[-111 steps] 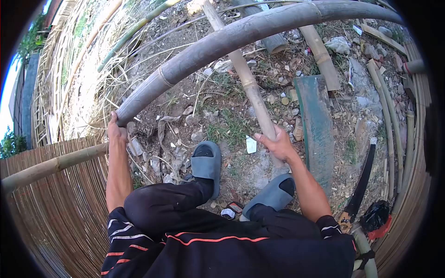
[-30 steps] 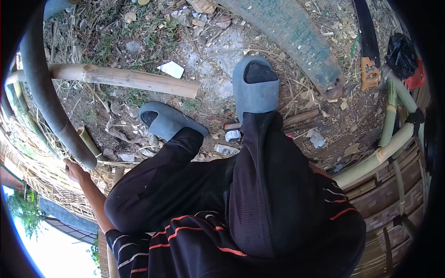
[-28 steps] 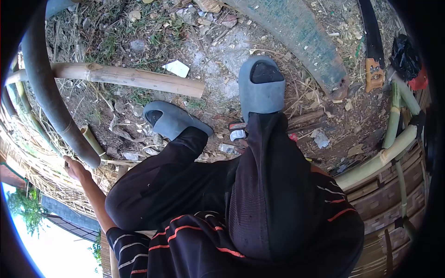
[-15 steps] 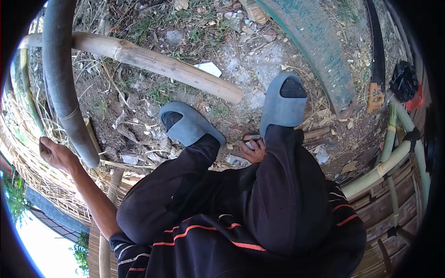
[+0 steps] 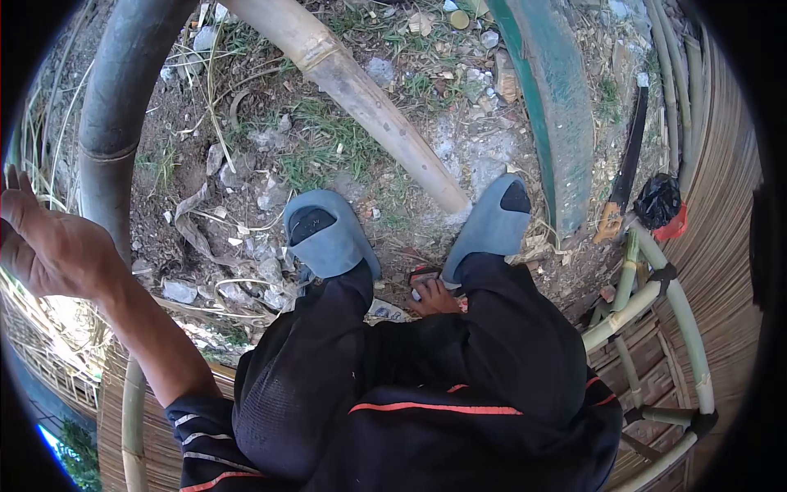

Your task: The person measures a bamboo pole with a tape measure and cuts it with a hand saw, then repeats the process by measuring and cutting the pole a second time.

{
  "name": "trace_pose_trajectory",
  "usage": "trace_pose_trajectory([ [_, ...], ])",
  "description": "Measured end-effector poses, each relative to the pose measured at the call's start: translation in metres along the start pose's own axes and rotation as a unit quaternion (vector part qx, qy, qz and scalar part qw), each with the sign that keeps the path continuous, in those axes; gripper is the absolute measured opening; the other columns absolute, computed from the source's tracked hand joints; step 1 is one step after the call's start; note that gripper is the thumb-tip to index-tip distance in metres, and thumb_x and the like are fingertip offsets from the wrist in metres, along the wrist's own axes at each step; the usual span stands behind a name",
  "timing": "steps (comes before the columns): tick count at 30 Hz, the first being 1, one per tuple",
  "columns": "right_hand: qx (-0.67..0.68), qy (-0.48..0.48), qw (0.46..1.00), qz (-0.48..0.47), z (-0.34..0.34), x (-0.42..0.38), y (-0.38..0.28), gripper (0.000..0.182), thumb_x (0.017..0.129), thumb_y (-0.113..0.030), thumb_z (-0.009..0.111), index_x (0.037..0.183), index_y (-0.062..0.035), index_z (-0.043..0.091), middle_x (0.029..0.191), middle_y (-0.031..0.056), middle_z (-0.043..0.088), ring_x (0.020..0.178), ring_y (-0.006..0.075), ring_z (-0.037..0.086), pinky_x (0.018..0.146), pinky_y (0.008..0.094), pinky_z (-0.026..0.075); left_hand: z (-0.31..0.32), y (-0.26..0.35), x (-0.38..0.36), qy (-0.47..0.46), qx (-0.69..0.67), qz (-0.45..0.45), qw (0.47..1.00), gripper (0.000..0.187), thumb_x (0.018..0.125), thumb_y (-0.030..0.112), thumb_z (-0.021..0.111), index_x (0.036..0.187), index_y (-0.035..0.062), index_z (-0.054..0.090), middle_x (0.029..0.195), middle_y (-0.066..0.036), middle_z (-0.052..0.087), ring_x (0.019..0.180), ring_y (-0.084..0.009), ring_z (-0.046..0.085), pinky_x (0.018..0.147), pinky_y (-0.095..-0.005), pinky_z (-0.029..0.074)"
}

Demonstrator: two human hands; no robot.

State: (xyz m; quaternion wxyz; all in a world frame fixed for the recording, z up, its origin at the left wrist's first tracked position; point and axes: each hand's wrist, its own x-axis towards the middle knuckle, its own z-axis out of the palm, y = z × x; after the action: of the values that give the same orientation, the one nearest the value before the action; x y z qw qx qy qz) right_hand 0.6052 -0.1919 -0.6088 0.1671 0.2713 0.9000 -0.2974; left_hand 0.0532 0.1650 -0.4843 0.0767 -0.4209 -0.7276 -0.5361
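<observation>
My left hand point(image 5: 61, 250) is raised at the far left, its fingers apart and loosely curled, with nothing in them. Beside it runs a thick dark bamboo pole point(image 5: 106, 176), which the hand partly overlaps. Down between my feet, my right hand point(image 5: 433, 299) reaches the ground with its fingers curled over a small red and dark object point(image 5: 422, 275). Most of that object is hidden, and I cannot tell what it is. Blue-grey slide sandals, the left point(image 5: 332, 238) and the right point(image 5: 492, 221), are on my feet on either side of the right hand.
A pale bamboo pole point(image 5: 385, 115) slants down toward my feet. To the right lie a curved green plank point(image 5: 557, 107), a handsaw point(image 5: 627, 156) and a black plastic bag point(image 5: 658, 201). A bound bamboo frame point(image 5: 684, 328) curves at my right; stones litter the dirt.
My view has tilted and shifted. The left hand appears larger and further left, its fingers pointing up more. The right hand stays low by the small red and dark object.
</observation>
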Motion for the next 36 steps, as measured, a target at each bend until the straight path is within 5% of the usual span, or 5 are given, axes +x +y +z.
trace_pose_trajectory([
  [4,0.19,-0.103,0.96,0.18,-0.011,-0.008,-0.025,0.025,0.094,-0.028,0.066,0.116,-0.0158,0.071,0.131,0.0139,0.061,0.118,0.0346,0.058,0.102,0.0482,0.05,-0.017,-0.024,0.015,-0.008,-0.132,0.015,0.991,0.029,0.109,0.014,0.062,0.12,-0.0125,0.066,0.125,-0.022,0.073,0.108,-0.0278,0.073,0.099,-0.0402,0.061],
  [6,0.236,-0.135,0.912,0.308,-0.014,-0.025,-0.015,0.023,0.098,-0.028,0.065,0.115,-0.015,0.072,0.128,0.0146,0.063,0.12,0.0339,0.059,0.103,0.0467,0.05,-0.051,-0.038,0.017,-0.086,0.432,0.292,0.849,0.016,0.106,0.009,0.065,0.111,-0.0055,0.072,0.114,-0.015,0.076,0.107,-0.0206,0.074,0.095,-0.0286,0.057],
  [10,0.311,-0.125,0.865,0.373,-0.053,-0.054,0.029,0.023,0.096,-0.027,0.066,0.112,-0.0128,0.071,0.118,0.0111,0.063,0.11,0.0296,0.06,0.096,0.0439,0.05,-0.018,-0.01,0.019,-0.097,-0.131,0.13,0.978,0.031,0.112,0.021,0.057,0.134,-0.001,0.056,0.119,-0.013,0.06,0.115,-0.0223,0.06,0.113,-0.0367,0.049],
  [21,0.411,-0.049,0.776,0.475,-0.35,-0.026,0.176,0.03,0.092,-0.03,0.064,0.108,-0.005,0.069,0.091,0.0009,0.062,0.084,0.0149,0.059,0.077,0.033,0.048,-0.008,0.055,-0.073,-0.339,-0.253,0.036,0.905,0.024,0.087,0.001,0.085,0.108,-0.003,0.074,0.09,-0.013,0.074,0.075,-0.0231,0.071,0.067,-0.0351,0.057],
  [36,0.427,-0.237,0.873,-0.017,-0.414,0.36,0.066,0.115,0.093,-0.092,0.007,0.142,0.0001,0.057,0.089,0.0027,0.062,0.069,0.0114,0.061,0.054,0.027,0.046,-0.046,0.114,-0.14,-0.277,-0.221,-0.416,0.837,0.054,0.099,0.021,0.079,0.142,-0.0029,0.055,0.136,-0.018,0.064,0.107,-0.022,0.074,0.087,-0.0349,0.063],
])
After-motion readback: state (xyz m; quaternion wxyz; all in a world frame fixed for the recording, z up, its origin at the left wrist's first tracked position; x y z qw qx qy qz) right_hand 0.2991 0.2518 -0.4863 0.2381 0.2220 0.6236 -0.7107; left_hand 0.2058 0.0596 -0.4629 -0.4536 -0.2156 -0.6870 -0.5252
